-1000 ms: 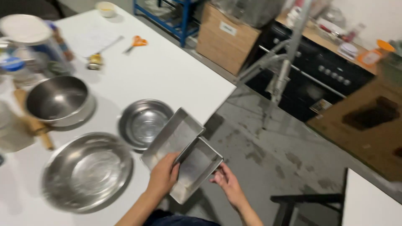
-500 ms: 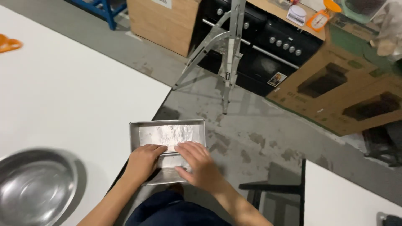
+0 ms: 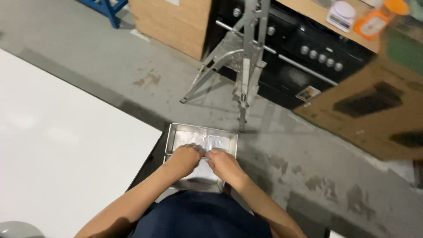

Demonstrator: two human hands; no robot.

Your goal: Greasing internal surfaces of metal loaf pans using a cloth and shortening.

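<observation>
Concrete floor, white bench (image 3: 66,167) to my left. Rectangular metal tray (image 3: 202,143) sat off the bench corner; left hand (image 3: 187,158) and right hand (image 3: 224,162) pressed together inside. Best kept level, fingers flat.

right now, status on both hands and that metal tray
Left hand and right hand both inside the rectangular metal tray, fingers meeting mid-tray. Tray held off the white table edge. Tripod stands ahead, apart.

We get just one view, from the head, looking steeply down and close over the tray (image 3: 200,137) at 6 o'clock; the oven (image 3: 304,61) sits at 1 o'clock.
</observation>
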